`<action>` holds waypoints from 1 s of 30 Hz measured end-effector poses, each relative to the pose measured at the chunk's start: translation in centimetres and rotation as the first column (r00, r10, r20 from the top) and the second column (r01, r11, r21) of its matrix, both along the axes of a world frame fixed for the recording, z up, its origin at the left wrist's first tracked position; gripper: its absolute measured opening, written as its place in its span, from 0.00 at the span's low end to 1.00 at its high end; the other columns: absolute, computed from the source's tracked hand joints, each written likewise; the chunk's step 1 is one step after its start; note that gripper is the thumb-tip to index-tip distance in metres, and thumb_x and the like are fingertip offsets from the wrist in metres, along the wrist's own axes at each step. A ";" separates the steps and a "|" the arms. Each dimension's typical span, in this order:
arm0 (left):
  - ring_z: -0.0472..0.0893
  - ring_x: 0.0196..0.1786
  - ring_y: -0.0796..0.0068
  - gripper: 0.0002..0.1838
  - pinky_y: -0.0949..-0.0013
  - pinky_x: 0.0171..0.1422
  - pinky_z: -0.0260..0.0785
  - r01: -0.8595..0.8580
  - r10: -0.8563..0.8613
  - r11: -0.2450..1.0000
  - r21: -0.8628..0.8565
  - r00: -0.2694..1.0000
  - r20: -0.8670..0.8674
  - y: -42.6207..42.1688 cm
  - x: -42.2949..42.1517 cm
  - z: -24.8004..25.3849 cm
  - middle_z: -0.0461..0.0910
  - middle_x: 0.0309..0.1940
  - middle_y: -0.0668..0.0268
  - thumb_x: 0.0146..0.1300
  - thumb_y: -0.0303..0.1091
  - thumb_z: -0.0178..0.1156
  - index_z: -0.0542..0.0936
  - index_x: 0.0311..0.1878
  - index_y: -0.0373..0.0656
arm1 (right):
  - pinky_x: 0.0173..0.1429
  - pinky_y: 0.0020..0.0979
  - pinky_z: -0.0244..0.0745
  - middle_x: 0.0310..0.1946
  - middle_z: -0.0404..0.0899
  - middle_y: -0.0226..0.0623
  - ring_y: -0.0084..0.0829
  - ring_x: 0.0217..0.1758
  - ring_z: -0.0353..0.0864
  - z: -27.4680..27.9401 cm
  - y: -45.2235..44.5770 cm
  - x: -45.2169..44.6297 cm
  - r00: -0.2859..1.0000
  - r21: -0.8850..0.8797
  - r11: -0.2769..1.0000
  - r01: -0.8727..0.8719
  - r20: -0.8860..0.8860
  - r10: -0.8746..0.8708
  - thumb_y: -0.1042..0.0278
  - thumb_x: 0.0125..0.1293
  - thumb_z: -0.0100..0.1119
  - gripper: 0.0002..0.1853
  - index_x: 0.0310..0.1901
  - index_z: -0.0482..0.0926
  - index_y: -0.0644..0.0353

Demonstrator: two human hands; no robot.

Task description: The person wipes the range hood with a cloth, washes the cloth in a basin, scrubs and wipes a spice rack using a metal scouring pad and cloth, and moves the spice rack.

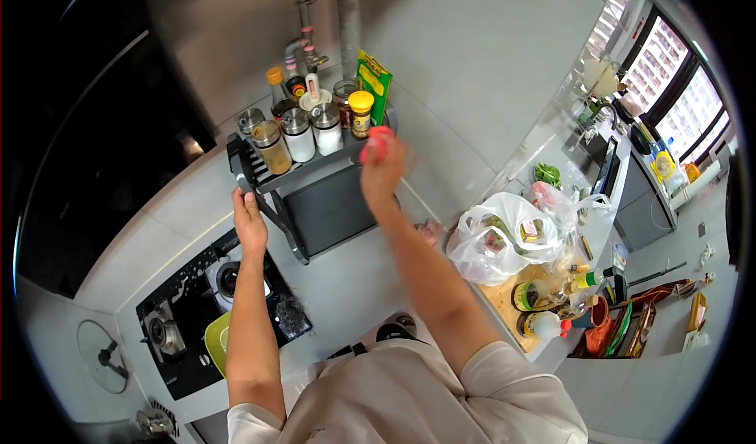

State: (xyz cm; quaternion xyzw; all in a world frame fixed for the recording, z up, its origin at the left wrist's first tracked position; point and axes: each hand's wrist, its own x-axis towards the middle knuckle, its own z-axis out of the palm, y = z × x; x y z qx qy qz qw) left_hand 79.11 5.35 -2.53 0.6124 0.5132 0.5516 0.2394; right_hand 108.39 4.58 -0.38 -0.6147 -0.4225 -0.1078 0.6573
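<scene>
A black two-tier spice rack (331,157) stands on the counter against the wall. My left hand (250,225) is at its left end, fingers and thumb closed on the side frame. In my right hand (381,178) is a red cloth (378,140), bunched up at the rack's right end. On the upper shelf are a jar of brown seasoning (272,149), two jars of white seasoning (298,137), a yellow-capped bottle (361,113), an orange-capped bottle (278,91) and a green-and-yellow packet (375,84). The lower tray (329,211) shows a bare dark surface.
Left of me is a black gas stove (181,334) with a yellow-green pan (216,344) near its front edge. A white plastic bag (492,239) and several bottles (543,323) stand on the right counter. Pipes (303,19) run up the wall behind the rack.
</scene>
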 end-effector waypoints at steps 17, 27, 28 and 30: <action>0.85 0.56 0.59 0.14 0.62 0.67 0.75 0.181 -0.167 0.980 0.077 0.972 -0.165 -3.7 15.8 -0.9 0.82 0.56 0.53 0.74 0.28 0.63 0.83 0.60 0.38 | 0.58 0.47 0.81 0.54 0.82 0.45 0.53 0.54 0.83 -10.2 -1.3 10.8 0.945 -0.259 0.946 -0.197 0.205 0.253 0.69 0.69 0.67 0.12 0.53 0.83 0.56; 0.85 0.60 0.67 0.19 0.66 0.61 0.77 0.517 -0.020 0.833 -0.197 0.384 0.923 1.0 23.2 0.6 0.84 0.55 0.58 0.80 0.48 0.62 0.79 0.50 0.38 | 0.58 0.41 0.80 0.52 0.82 0.43 0.48 0.54 0.84 -4.6 -1.2 7.1 0.952 -0.030 0.968 -0.248 0.179 0.249 0.71 0.69 0.70 0.10 0.50 0.86 0.57; 0.86 0.59 0.64 0.19 0.66 0.59 0.77 0.484 -0.016 0.854 -0.190 0.390 0.921 1.1 23.6 0.3 0.86 0.53 0.54 0.80 0.48 0.62 0.78 0.47 0.38 | 0.59 0.42 0.79 0.53 0.81 0.39 0.46 0.57 0.82 -6.9 -0.6 7.1 0.955 -0.064 0.973 -0.223 0.184 0.231 0.72 0.67 0.70 0.10 0.49 0.87 0.53; 0.87 0.59 0.63 0.19 0.67 0.59 0.77 0.469 -0.050 0.864 -0.185 0.445 0.894 1.3 23.7 -0.1 0.87 0.52 0.53 0.81 0.48 0.61 0.78 0.47 0.38 | 0.60 0.42 0.79 0.53 0.81 0.39 0.46 0.57 0.81 -11.3 -0.6 7.9 0.946 -0.117 0.957 -0.266 0.158 0.282 0.72 0.67 0.70 0.10 0.49 0.87 0.53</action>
